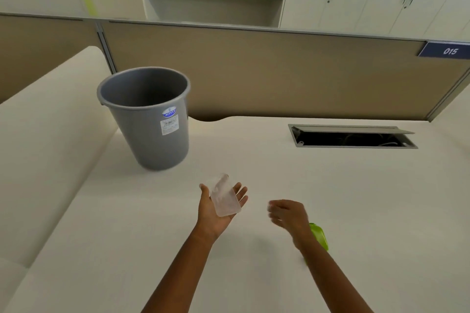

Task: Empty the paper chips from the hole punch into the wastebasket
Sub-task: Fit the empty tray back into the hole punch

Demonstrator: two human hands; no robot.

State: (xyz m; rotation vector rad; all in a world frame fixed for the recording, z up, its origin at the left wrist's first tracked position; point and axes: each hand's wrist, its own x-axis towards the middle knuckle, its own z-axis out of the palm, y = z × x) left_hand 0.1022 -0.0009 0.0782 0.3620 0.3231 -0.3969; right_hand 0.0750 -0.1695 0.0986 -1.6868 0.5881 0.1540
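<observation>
White surface (279,173), wastebasket (150,122) at eleven o'clock: clear tray (225,198) lies ungripped on spread left hand (211,221), right hand (287,213) loosely curled, so any tilt may scatter chips short.

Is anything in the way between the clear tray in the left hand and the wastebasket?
Nothing visible. Only desk surface lies between the clear tray, lying in the left hand, and the open grey wastebasket.
</observation>
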